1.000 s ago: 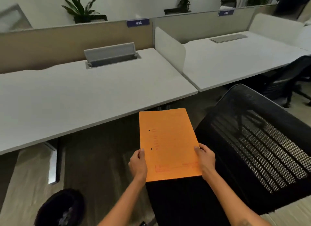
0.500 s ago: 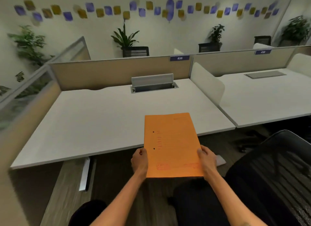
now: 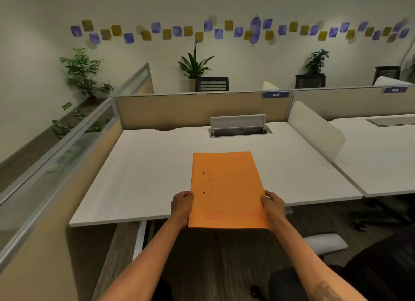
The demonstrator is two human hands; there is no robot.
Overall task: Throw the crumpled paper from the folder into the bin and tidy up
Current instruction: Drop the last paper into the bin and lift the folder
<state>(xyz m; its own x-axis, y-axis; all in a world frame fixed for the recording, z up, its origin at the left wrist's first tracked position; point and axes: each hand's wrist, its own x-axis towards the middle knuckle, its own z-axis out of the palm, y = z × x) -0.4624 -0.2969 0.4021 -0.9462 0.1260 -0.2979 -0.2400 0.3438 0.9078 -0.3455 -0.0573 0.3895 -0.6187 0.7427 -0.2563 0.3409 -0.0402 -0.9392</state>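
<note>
Filling most of the room ahead, a white desk (image 3: 146, 177) stands bare inside tan partitions (image 3: 190, 110), with a second desk (image 3: 381, 157) to its right past a rounded white divider (image 3: 318, 132). Potted plants (image 3: 84, 73) line the far wall under a row of blue and yellow cards (image 3: 224, 31). At the back of the near desk a grey cable flap (image 3: 238, 121) stands open, and a blue tag (image 3: 275, 94) on the partition reads 435. An orange folder (image 3: 226, 188) is held closed and nearly flat, its far half over the desk's front edge, its near edge above the floor. The left hand (image 3: 180, 207) grips its left edge and the right hand (image 3: 272, 205) its right edge, fingers wrapped under, thumbs on top. Two small black holes show near the folder's left side.
</note>
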